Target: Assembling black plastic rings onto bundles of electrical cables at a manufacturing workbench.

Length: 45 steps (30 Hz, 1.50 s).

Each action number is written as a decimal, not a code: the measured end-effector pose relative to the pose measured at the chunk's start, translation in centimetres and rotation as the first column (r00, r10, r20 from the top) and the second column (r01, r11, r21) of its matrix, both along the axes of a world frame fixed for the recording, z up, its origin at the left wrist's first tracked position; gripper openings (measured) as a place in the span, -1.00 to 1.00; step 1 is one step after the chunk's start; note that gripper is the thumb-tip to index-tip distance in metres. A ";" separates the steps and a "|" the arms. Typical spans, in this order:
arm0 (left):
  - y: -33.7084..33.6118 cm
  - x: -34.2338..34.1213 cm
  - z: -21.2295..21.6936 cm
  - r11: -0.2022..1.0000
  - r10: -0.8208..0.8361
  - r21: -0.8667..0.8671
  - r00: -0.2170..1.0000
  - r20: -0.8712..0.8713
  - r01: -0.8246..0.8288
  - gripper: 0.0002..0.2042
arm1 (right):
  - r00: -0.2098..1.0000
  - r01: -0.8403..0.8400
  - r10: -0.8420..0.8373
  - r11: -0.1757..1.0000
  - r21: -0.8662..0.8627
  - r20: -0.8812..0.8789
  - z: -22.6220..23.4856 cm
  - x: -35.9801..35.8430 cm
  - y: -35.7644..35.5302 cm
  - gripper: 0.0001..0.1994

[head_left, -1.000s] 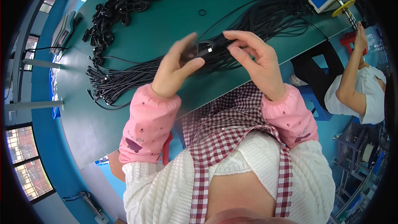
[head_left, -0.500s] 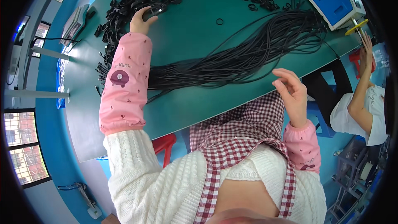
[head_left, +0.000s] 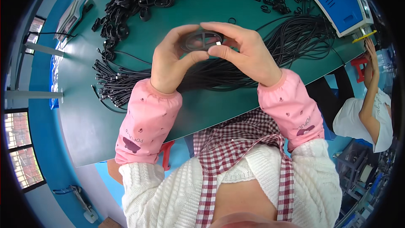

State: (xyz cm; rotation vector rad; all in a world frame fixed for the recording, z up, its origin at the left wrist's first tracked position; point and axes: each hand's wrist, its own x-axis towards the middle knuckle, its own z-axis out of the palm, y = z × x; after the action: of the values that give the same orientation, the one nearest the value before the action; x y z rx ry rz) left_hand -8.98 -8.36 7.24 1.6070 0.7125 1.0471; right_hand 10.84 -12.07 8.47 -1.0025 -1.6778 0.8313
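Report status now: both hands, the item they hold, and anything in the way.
Left hand and right hand pinch one coiled black cable above green table. Loose cable bundle beneath hands. Nothing blocking.

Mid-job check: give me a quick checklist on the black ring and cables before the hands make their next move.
1. Black oval ring held by both hands: ok, left hand and right hand pinch it from either side.
2. Ring raised off the green table: ok.
3. Small light piece at the right fingertips seated in the ring: cannot tell.
4. Cable bundle lying on the table under the hands: ok.
5. Pile of black rings at the far left, apart from the hands: ok.
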 end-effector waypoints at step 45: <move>18.7 -9.5 -9.2 0.882 0.437 -0.092 0.874 -0.214 -0.463 -0.72 | 0.879 0.454 -0.476 0.851 -0.265 -0.025 -3.9 9.6 -7.6 -0.77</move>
State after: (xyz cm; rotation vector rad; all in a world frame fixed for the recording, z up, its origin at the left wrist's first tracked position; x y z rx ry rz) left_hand -18.52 10.33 -1.97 1.4594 1.3101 1.1511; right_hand 20.44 -19.67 4.55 -1.4547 -1.1896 0.7553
